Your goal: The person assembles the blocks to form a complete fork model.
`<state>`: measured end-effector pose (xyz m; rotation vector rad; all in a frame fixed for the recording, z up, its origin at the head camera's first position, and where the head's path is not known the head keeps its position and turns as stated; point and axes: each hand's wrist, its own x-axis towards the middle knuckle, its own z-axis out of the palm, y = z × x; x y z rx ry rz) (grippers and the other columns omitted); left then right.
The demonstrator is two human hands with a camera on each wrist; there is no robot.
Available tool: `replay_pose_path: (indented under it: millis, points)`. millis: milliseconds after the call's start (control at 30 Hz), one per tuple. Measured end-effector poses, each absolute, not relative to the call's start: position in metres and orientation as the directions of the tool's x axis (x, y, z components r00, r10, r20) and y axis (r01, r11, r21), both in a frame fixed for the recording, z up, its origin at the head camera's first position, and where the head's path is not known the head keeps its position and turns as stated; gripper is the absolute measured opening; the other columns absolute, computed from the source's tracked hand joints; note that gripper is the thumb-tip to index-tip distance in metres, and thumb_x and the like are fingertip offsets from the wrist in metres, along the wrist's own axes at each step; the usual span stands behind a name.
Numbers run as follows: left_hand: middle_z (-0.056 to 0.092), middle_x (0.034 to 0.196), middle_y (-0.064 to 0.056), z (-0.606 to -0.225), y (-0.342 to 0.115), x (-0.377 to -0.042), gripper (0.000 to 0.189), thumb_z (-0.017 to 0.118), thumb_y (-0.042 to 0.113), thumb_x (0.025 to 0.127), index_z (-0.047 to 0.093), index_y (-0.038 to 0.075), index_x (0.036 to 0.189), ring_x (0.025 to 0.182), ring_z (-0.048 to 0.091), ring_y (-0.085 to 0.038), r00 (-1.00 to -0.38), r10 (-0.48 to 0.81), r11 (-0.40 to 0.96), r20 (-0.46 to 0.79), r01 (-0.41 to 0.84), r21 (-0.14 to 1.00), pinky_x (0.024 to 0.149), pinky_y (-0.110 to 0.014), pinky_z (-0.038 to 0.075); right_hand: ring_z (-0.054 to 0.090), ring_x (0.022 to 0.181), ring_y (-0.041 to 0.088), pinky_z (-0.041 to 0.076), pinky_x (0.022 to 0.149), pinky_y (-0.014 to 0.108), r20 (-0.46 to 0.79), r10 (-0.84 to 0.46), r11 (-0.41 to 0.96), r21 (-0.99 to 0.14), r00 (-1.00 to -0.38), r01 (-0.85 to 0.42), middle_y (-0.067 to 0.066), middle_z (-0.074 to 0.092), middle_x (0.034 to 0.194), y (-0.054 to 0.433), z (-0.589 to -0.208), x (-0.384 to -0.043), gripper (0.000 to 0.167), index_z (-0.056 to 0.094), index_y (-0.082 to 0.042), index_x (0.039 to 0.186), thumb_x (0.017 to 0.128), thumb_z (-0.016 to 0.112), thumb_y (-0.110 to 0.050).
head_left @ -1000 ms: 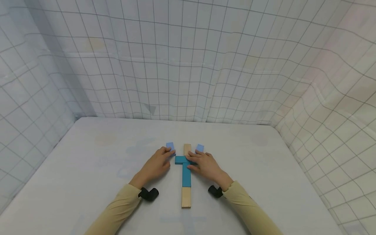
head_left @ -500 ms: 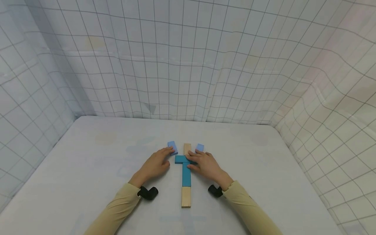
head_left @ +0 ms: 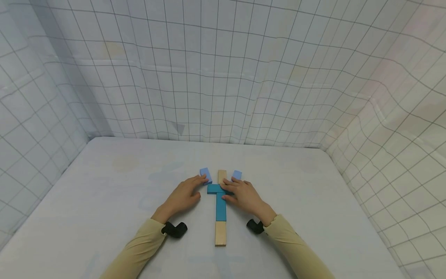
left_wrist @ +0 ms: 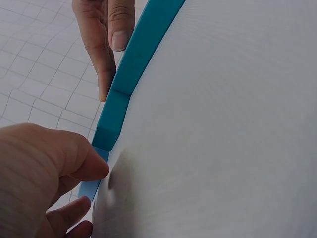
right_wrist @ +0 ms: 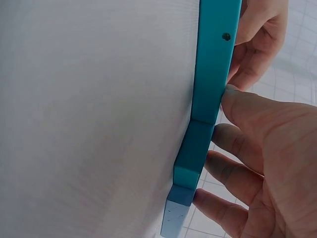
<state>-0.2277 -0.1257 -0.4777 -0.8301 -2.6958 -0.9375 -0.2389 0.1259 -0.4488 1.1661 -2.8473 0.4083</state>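
In the head view, flat wooden blocks lie in a cross-like figure. A teal block (head_left: 213,189) lies crosswise, with another teal block (head_left: 221,207) running from it toward the person and a plain wood block (head_left: 220,234) at that one's near end. Beyond the crosswise block is a second plain wood block (head_left: 222,176). My left hand (head_left: 181,197) touches a slanted light blue block (head_left: 206,176) with its fingertips, thumb apart from it. Fingers outstretched, my right hand (head_left: 244,195) rests at the teal blocks, covering the crosswise one's right end. Its fingertips reach a second light blue block (head_left: 237,174).
The blocks lie on a white-covered table (head_left: 122,193). A white grid-lined curtain (head_left: 223,77) surrounds its back and sides. Black wrist devices sit under both forearms, the left one (head_left: 175,230) and the right one (head_left: 255,226).
The left light blue block has slid slightly right, closer to the crosswise teal block, and turned to a slant under my left fingertips. My right hand has stayed in place.
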Motion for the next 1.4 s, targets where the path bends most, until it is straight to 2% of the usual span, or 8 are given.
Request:
replay_pose_path:
  millis: [900,1133,1333,1400]
  points:
    - [0.048,0.138,-0.014,-0.478,-0.127,-0.230,0.049,0.060,-0.006,0.083,0.055,0.001,0.131,0.126,0.043,-0.036,-0.814,0.449,0.628,0.370,0.581,0.517,0.098,-0.057,0.034,0.041,0.129,0.031,0.040,0.093,0.055,0.147,-0.682,0.683,-0.222,-0.716,-0.696,0.006,0.047,0.139,0.124,-0.448,-0.242,0.049,0.056,-0.010,0.134,0.094,0.059,-0.038]
    - [0.049,0.137,-0.014,-0.479,-0.121,-0.227,0.047,0.058,-0.006,0.083,0.057,0.002,0.129,0.124,0.044,-0.038,-0.836,0.420,0.656,0.354,0.549,0.518,0.094,-0.060,0.035,0.042,0.128,0.032,0.041,0.092,0.055,0.148,-0.688,0.678,-0.215,-0.710,-0.702,0.006,0.048,0.139,0.126,-0.449,-0.241,0.049,0.057,-0.011,0.133,0.093,0.060,-0.039]
    - [0.051,0.136,-0.012,-0.474,-0.115,-0.227,0.042,0.056,-0.004,0.084,0.060,0.003,0.126,0.124,0.046,-0.035,-0.862,0.401,0.707,0.311,0.507,0.493,0.095,-0.055,0.038,0.042,0.129,0.030,0.039,0.093,0.056,0.125,-0.685,0.691,-0.200,-0.718,-0.695,0.005,0.048,0.140,0.126,-0.447,-0.240,0.049,0.057,-0.012,0.133,0.093,0.059,-0.040]
    - [0.050,0.136,-0.011,-0.472,-0.113,-0.227,0.042,0.056,-0.002,0.085,0.060,0.004,0.126,0.123,0.047,-0.033,-0.873,0.399,0.751,0.281,0.487,0.446,0.095,-0.052,0.040,0.043,0.128,0.030,0.040,0.093,0.056,0.125,-0.687,0.690,-0.193,-0.715,-0.697,0.005,0.049,0.139,0.125,-0.446,-0.240,0.049,0.058,-0.011,0.132,0.093,0.060,-0.039]
